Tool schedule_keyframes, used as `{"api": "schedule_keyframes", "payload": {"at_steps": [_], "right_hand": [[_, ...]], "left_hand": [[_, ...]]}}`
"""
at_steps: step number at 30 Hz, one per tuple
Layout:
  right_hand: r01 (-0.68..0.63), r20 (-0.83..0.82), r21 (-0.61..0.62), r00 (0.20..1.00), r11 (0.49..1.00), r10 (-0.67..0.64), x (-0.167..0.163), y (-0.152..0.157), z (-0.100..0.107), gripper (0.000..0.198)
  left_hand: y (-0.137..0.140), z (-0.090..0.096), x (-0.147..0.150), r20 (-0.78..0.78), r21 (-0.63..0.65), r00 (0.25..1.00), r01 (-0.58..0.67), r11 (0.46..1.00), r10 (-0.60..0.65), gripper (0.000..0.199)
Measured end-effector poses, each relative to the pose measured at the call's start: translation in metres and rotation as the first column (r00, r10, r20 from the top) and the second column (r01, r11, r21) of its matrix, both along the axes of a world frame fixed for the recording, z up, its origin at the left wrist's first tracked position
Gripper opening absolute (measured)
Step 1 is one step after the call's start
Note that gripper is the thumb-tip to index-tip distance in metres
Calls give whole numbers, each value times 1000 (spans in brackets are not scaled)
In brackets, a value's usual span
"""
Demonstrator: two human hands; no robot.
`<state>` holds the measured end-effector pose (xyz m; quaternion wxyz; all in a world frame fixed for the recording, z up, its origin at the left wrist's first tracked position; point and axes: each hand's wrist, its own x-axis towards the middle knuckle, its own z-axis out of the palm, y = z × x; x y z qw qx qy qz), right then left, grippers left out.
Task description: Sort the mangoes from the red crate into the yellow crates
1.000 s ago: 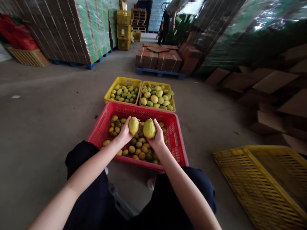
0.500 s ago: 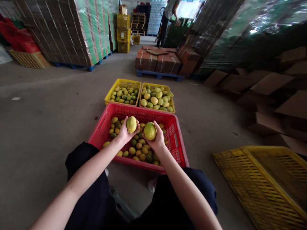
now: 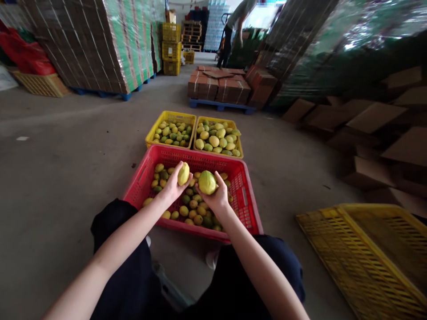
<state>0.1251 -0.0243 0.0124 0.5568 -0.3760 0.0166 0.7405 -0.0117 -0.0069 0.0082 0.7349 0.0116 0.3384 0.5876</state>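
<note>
My left hand (image 3: 174,186) is closed around a yellow lemon (image 3: 183,174), held above the red crate (image 3: 252,209). Beside it, my right hand (image 3: 217,195) grips a larger, greener lemon (image 3: 207,182), its fingers curled underneath. The two held fruits are a short gap apart. Below my hands, several loose lemons (image 3: 198,219), yellow and green, lie on the floor of the red crate; my hands and forearms hide part of them.
Beyond the red crate stand a left yellow crate (image 3: 151,138) and a right yellow crate (image 3: 239,144), both full of lemons. An empty-looking yellow crate (image 3: 367,249) lies at right. Further back are cartons (image 3: 230,91) on a blue pallet and a person (image 3: 238,22) bending.
Both lemons have turned slightly in my hands, the left one now showing a narrower side. The person at the back has bent further down.
</note>
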Motion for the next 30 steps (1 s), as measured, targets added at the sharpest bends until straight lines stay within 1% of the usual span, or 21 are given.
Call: {"api": "schedule_keyframes", "payload": {"at_steps": [2, 5, 8, 11, 13, 15, 18, 20, 22, 24, 26, 27, 28, 30], "right_hand": [[-1, -2, 24, 1000, 1000, 1, 1, -1, 1, 16], [-18, 0, 42, 1000, 999, 18, 4, -1, 1, 20], [-28, -24, 58, 999, 998, 29, 8, 0, -1, 25], [-53, -38, 77, 998, 996, 56, 11, 1, -2, 31], [-54, -45, 99, 997, 994, 59, 13, 2, -3, 32], [-33, -60, 116, 997, 993, 40, 17, 2, -3, 30], [12, -78, 88, 997, 996, -5, 26, 2, -3, 25], [48, -75, 46, 996, 998, -44, 32, 2, -2, 19], [79, -66, 14, 995, 997, -78, 37, 1, -1, 15], [98, -60, 3, 993, 995, -98, 41, 1, 0, 14], [110, -57, 2, 992, 994, -110, 45, 0, 1, 12], [113, -58, 3, 992, 994, -112, 47, 0, 1, 12], [114, -58, 6, 992, 993, -114, 49, 0, 1, 11], [112, -49, 12, 993, 994, -112, 51, -1, 1, 11]], "left_hand": [[0, 0, -1, 12, 34, 998, 69, 997, -69, 26], [-2, 1, -4, 24, 82, 980, 193, 978, -195, 41], [-3, 3, -7, 8, 102, 968, 249, 963, -251, 41], [0, -1, -10, 7, 133, 973, 229, 964, -232, 34], [6, -8, -13, -2, 122, 975, 223, 967, -224, 34], [11, -21, -17, -100, 39, 968, 236, 971, -232, 32], [12, -49, -23, -305, -164, 906, 254, 953, -294, 18], [3, -70, -28, -378, -267, 856, 265, 927, -353, 13], [-11, -88, -32, -449, -370, 785, 271, 889, -426, 14], [-23, -100, -35, -516, -444, 714, 250, 860, -474, 20], [-23, -99, -36, -570, -460, 674, 212, 862, -470, 28], [-16, -92, -36, -595, -447, 666, 191, 874, -450, 31], [-4, -82, -37, -622, -424, 660, 169, 890, -421, 32], [34, -50, -43, -677, -343, 657, 119, 932, -333, 35]]}}
